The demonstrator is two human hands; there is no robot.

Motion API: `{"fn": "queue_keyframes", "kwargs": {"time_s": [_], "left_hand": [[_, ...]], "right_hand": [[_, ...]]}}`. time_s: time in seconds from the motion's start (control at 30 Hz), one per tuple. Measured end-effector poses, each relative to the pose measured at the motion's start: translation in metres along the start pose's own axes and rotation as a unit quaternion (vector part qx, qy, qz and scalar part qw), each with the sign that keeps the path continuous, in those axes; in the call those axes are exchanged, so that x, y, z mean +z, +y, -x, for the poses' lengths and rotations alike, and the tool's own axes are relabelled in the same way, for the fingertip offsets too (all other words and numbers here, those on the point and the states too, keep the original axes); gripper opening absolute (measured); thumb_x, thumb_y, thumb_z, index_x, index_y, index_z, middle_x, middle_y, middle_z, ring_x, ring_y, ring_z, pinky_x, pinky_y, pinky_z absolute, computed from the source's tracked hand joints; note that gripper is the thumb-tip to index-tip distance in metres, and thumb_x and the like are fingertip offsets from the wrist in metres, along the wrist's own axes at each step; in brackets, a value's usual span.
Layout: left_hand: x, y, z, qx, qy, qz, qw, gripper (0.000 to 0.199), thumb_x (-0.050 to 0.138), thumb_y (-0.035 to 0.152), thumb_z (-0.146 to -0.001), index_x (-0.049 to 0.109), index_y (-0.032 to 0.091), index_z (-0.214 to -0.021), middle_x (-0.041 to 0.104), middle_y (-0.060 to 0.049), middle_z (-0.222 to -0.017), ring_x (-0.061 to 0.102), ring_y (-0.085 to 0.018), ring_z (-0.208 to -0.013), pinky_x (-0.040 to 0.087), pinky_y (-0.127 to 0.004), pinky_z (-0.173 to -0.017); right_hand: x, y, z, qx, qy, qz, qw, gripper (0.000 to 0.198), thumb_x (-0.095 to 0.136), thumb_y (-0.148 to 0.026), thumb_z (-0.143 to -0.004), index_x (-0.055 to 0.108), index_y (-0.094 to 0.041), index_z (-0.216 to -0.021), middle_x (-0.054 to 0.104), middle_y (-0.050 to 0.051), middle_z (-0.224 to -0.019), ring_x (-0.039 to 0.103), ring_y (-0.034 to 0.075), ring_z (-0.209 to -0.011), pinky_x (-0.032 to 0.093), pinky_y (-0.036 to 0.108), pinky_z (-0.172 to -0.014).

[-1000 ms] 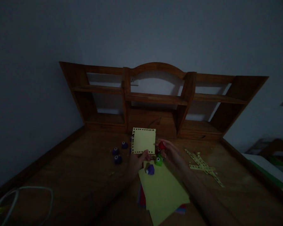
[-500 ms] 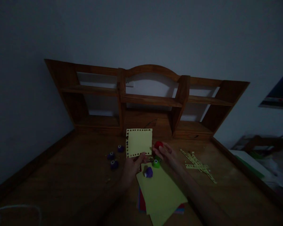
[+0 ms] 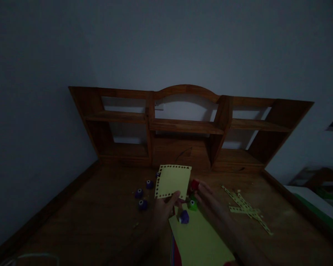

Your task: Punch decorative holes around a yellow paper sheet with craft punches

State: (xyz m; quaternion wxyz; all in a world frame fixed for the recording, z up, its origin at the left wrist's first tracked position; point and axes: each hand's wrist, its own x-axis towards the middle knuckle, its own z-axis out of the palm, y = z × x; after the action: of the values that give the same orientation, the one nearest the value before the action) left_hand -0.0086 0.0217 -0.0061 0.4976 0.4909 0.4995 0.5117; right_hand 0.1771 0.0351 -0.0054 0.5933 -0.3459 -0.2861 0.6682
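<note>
My left hand pinches the lower edge of a yellow square sheet of paper, thumb on top. Small punched shapes run along its top, left and bottom edges. In my right hand is a red craft punch, close to the sheet's right edge; whether they touch I cannot tell. Just below stand a green craft punch and a purple craft punch on a stack of yellow sheets. More purple punches stand left of my left hand.
Punched yellow paper strips lie crossed on the desk to the right. A wooden shelf unit stands along the back against the wall. Tiny paper bits are scattered at left. A white cable lies at the lower left.
The whole view has shifted, so everything sits lower and further right. The red punch has come closer to the sheet's right edge. Both hands keep their hold.
</note>
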Motion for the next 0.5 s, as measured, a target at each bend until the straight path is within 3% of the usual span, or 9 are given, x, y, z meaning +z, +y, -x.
{"fn": "queue_keyframes", "kwargs": {"time_s": [0.17,0.37,0.5], "left_hand": [[0.002,0.001,-0.002,-0.021,-0.025,0.039,0.999,0.042,0.065,0.053,-0.073,0.071,0.011,-0.073,0.072,-0.013,-0.077,0.068,-0.023,-0.071,0.052,-0.031,-0.072],[-0.001,0.008,0.003,-0.060,-0.022,-0.044,0.997,0.042,0.062,0.054,-0.074,0.072,0.014,-0.065,0.073,-0.011,-0.079,0.067,-0.023,-0.077,0.050,-0.029,-0.071],[0.000,0.015,0.007,-0.074,-0.013,-0.070,0.995,0.042,0.060,0.053,-0.075,0.071,0.015,-0.061,0.072,-0.009,-0.072,0.066,-0.021,-0.069,0.048,-0.027,-0.062]], "right_hand": [[0.003,0.002,0.001,0.007,-0.032,-0.028,0.999,0.030,0.078,-0.021,-0.068,0.067,-0.020,-0.096,0.070,0.005,-0.105,0.065,0.017,-0.097,0.048,0.028,-0.092],[-0.003,0.009,-0.005,0.003,-0.036,0.032,0.999,0.021,0.074,-0.033,-0.073,0.066,-0.018,-0.086,0.069,0.003,-0.074,0.062,0.013,-0.062,0.049,0.024,-0.060],[0.002,0.005,-0.002,-0.033,-0.053,0.102,0.993,0.025,0.071,-0.039,-0.076,0.064,-0.017,-0.083,0.064,0.001,-0.059,0.058,0.013,-0.055,0.044,0.024,-0.056]]}}
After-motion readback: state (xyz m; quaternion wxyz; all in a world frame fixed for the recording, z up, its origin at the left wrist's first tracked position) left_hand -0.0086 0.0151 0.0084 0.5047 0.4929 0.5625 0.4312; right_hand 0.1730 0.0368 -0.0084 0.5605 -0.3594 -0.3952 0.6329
